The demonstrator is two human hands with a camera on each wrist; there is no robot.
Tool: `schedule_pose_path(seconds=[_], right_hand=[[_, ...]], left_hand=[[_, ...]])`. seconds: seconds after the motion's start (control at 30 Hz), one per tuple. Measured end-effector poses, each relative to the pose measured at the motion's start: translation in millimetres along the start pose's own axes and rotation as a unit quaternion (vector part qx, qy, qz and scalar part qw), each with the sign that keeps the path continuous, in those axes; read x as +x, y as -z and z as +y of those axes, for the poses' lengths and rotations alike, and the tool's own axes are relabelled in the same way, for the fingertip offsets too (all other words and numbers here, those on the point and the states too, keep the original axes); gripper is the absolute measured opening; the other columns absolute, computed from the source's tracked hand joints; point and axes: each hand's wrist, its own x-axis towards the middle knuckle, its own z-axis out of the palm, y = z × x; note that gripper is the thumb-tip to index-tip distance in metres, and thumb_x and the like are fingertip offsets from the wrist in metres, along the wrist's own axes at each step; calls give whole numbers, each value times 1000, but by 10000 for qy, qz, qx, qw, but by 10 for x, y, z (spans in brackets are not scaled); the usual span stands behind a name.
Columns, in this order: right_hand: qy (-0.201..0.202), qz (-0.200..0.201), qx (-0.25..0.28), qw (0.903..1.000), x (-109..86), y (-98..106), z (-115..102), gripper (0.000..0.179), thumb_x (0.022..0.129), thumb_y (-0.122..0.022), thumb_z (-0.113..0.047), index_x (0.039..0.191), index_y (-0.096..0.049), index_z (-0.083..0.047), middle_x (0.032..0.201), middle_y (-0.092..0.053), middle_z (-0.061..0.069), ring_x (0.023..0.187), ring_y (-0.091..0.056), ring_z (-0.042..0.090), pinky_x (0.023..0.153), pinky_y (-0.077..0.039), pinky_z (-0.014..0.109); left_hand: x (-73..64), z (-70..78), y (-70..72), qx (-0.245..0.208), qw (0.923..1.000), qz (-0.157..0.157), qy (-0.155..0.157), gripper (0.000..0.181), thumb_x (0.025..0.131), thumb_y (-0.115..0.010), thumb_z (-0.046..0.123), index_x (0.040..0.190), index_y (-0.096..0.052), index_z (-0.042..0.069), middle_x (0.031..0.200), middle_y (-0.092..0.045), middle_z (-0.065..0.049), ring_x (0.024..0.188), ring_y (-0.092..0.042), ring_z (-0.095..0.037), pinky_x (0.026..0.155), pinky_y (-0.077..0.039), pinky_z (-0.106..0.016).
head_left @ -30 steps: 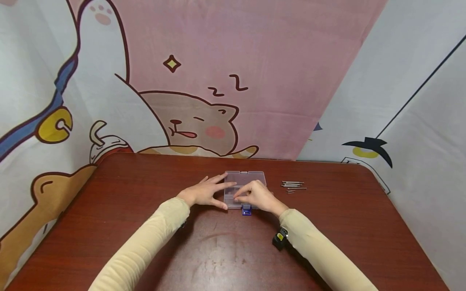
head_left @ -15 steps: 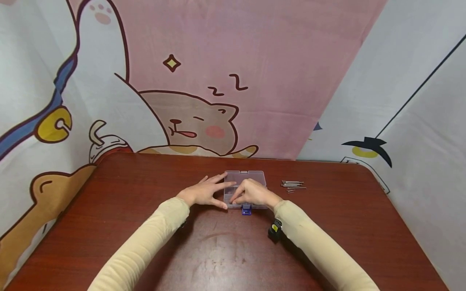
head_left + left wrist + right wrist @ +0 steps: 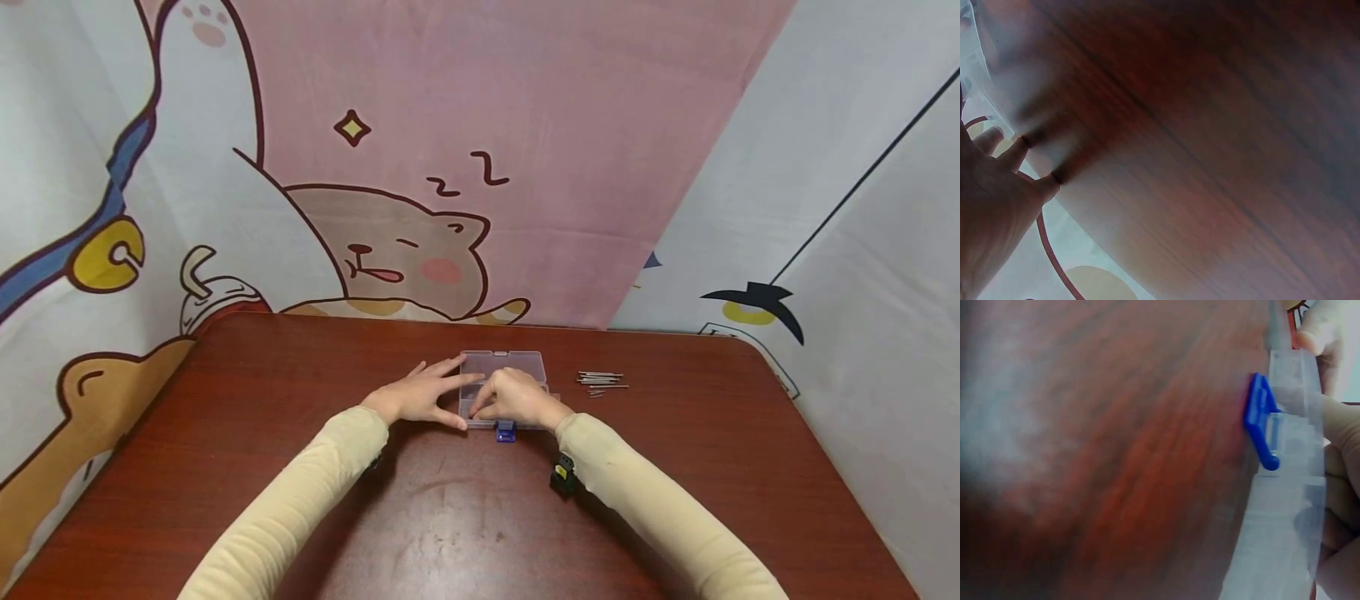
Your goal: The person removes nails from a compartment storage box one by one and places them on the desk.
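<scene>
A clear plastic compartment box (image 3: 517, 363) lies open on the table, its blue latch (image 3: 506, 432) hanging off the near side. My left hand (image 3: 420, 397) is spread at the box's left side, the fingers reaching over the left edge and the thumb at the near left corner. My right hand (image 3: 517, 396) is inside the box, thumb and fingertips together down in the near left compartment. Whatever may be between those fingertips is too small or hidden to see. In the right wrist view the box wall (image 3: 1285, 519) partly covers the right hand (image 3: 1344, 487).
Right of the box lies a small pile of thin silver nails (image 3: 600, 379), with a few shorter pieces in front. Dark red-brown wood forms the table (image 3: 450, 517). A printed cartoon cloth (image 3: 562, 167) hangs behind its far edge.
My right hand has moved slightly left and towards me, its fingertips lowering into the near left compartment. The left hand, box and nail pile have stayed in place.
</scene>
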Motion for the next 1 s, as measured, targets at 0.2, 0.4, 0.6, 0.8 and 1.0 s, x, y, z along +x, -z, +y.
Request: schedule_pose_path(seconds=[0.2, 0.4, 0.6, 0.8, 1.0], right_hand=[[113, 86, -166, 9998, -6, -23, 14, 4, 82, -79, -22, 83, -80, -18, 80, -70, -15, 59, -48, -3, 55, -43, 21], [163, 58, -94, 9998, -33, -37, 42, 4, 83, -77, -21, 85, -80, -19, 74, -65, -19, 54, -42, -3, 51, -37, 20], [87, 243, 716, 9971, -85, -11, 68, 5, 85, -76, -19, 84, -79, -15, 74, -66, -18, 51, -39, -1, 47, -32, 19], [88, 351, 1180, 9924, -127, 22, 88, 5, 86, -75, -14, 84, -77, -11, 76, -67, -15, 49, -37, -2, 46, -31, 18], [90, 519, 1256, 9907, -183, 78, 87, 6, 86, -75, -15, 83, -77, -11, 66, -63, -14, 47, -37, -2, 45, -32, 19]], left_hand=[[5, -9, -12, 18, 10000, 12, 8, 84, 83, -67, 56, 153, -33, 25, 160, -10, -15, 145, -13, -30, 107, -12, -65], [1, -4, -18, -25, 10000, -25, 26, 84, 83, -67, 56, 153, -32, 26, 160, -10, -14, 145, -12, -28, 108, -12, -64], [-6, 5, -15, -76, 10000, 28, -8, 83, 82, -69, 55, 152, -34, 25, 159, -11, -16, 145, -13, -29, 107, -12, -66], [-6, 14, -6, -64, 10000, 11, 0, 83, 83, -68, 56, 152, -33, 26, 160, -10, -16, 145, -12, -30, 107, -11, -66], [2, 15, -1, -68, 10000, 11, 15, 83, 83, -68, 56, 152, -33, 26, 160, -10, -15, 145, -12, -31, 107, -10, -66]])
